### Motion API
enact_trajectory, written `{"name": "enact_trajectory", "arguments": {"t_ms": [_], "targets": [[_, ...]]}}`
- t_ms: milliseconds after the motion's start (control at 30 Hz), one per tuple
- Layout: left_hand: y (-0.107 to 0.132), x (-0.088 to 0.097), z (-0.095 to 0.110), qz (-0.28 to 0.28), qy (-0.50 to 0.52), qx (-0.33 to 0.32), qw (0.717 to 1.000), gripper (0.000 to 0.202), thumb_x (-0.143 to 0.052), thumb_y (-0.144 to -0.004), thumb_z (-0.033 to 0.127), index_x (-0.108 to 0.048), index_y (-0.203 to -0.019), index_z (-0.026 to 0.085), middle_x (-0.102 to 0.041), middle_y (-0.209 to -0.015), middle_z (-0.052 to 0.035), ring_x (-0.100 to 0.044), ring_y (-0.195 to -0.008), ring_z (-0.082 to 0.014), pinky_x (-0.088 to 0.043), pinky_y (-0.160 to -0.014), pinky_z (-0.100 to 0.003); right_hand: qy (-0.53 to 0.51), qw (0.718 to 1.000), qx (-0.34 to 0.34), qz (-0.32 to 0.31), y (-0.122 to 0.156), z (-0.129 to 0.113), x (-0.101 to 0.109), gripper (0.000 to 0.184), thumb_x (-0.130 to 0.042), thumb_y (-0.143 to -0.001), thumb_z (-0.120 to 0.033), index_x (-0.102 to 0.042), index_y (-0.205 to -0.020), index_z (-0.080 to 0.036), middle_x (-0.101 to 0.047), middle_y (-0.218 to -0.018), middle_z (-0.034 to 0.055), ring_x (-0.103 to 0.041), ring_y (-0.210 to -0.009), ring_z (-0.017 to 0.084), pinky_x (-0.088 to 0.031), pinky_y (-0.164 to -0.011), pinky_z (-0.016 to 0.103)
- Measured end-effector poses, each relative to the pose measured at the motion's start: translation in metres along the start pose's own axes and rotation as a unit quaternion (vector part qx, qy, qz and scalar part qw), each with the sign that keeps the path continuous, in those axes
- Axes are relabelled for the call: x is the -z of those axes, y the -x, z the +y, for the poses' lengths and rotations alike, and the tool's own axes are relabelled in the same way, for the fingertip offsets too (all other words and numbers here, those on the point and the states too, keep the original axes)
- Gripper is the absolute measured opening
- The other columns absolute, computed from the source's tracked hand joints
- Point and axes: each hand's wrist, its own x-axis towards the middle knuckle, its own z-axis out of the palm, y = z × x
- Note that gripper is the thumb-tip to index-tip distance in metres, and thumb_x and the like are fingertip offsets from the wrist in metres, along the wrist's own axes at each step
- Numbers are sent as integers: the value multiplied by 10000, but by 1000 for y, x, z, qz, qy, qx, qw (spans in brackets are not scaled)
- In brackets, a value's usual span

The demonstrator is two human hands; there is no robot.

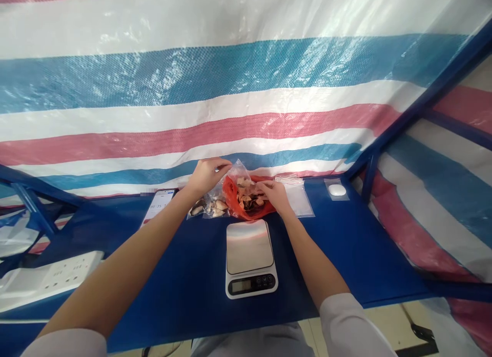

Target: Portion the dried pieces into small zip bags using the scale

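My left hand (209, 173) pinches the upper edge of a small clear plastic bag (240, 170), which is tilted over an open red plastic bag (231, 195). Brown, dried, curled slices (251, 199) fill the red bag. At the red bag's right side my right hand (274, 193) has its fingers closed close to the slices and the clear bag; what they hold is too small to make out. Just in front of the red bag sits a white kitchen scale (249, 249) with a bare, shiny plate.
Left of the red bag lie filled clear bags (217, 207) of pale pieces and a phone (159, 206). Empty clear bags (302, 198) and a white mouse-shaped object (337, 190) are to the right. A white power strip (65, 275) occupies the left. Striped sheeting (192, 126) rises behind the blue table (184, 290).
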Motion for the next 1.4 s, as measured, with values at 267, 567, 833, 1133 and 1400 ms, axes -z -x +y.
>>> {"name": "enact_trajectory", "arguments": {"t_ms": [267,567,833,1133,1400], "targets": [[-4,-12,11,-13,19,-12,1000,285,-547,-895,359,-781,-868,199,-802,-946,-72,-724,-841,-221,-545,-836,-321,-119,988,-92,17,2,-9,11,43,-761,-778,-192,-778,-784,-154,-765,-708,30,-738,-694,142,-636,-683,230],[-5,-11,19,-41,8,7,999,281,-541,-878,345,-778,-863,194,-802,-956,-75,-718,-857,-223,-531,-869,-321,-4,998,-50,36,-12,4,13,66,-721,-752,-143,-767,-710,-162,-721,-607,-5,-695,-578,157,-633,-649,269],[0,-9,10,-62,-4,17,998,304,-542,-871,405,-775,-830,215,-806,-917,-79,-718,-806,-241,-545,-780,-329,-14,998,-56,36,-8,1,10,54,-724,-748,-160,-754,-702,-166,-716,-617,-4,-705,-612,165,-635,-649,277],[-6,-4,18,-40,6,5,999,278,-547,-892,367,-777,-878,211,-806,-979,-82,-731,-869,-245,-548,-856,-340,-60,996,-67,15,-6,-6,1,58,-707,-788,-154,-765,-796,-153,-766,-739,24,-735,-694,160,-630,-642,241],[-6,-8,23,-52,8,-17,998,261,-546,-890,361,-759,-870,212,-801,-984,-82,-726,-887,-242,-541,-859,-336,-52,997,-63,1,-6,-4,-3,56,-716,-775,-177,-768,-791,-164,-774,-745,32,-747,-719,177,-611,-603,232]]}}
